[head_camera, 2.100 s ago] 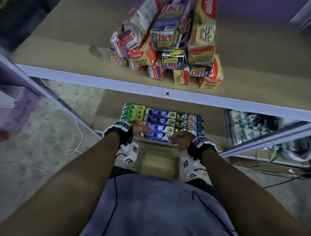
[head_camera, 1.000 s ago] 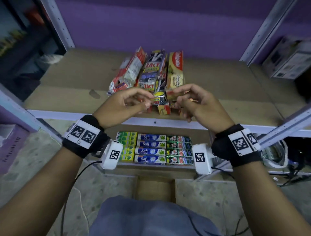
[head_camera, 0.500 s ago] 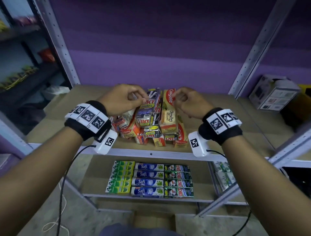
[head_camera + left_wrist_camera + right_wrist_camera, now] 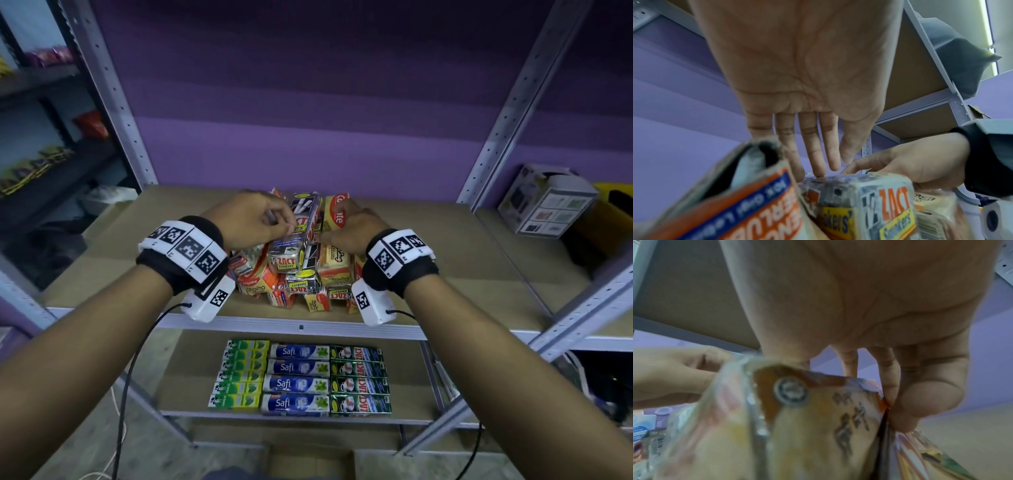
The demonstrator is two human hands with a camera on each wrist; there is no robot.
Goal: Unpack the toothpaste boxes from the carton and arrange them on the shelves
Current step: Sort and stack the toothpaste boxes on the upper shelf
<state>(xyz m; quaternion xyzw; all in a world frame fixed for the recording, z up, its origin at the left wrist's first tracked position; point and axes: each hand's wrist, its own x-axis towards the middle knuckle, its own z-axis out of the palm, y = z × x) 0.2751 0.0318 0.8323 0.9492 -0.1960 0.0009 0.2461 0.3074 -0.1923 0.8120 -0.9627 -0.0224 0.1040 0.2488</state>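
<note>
A heap of shrink-wrapped toothpaste packs (image 4: 274,284) sits on the middle shelf (image 4: 191,212). My left hand (image 4: 279,222) is over the top of the silver Zact Smokers pack (image 4: 294,240), and its fairly straight fingertips (image 4: 818,173) touch that pack's (image 4: 885,203) wrap. My right hand (image 4: 329,236) is beside it on the yellow Colgate pack (image 4: 335,263). Its fingers (image 4: 920,402) curl round the far edge of this pack (image 4: 818,426), with the thumb near the Zact pack. The packs below are partly hidden by my wrists.
On the lower shelf lie neat rows of green boxes (image 4: 239,377), blue Safi boxes (image 4: 298,380) and dark green boxes (image 4: 359,380). The brown carton (image 4: 308,462) stands on the floor below. A white box (image 4: 544,202) sits on the shelf at right. Metal uprights (image 4: 496,137) flank the bay.
Both hands rose from the Safi boxes on the lower shelf to the heap on the middle shelf. In the last half second they settled onto the top two packs.
</note>
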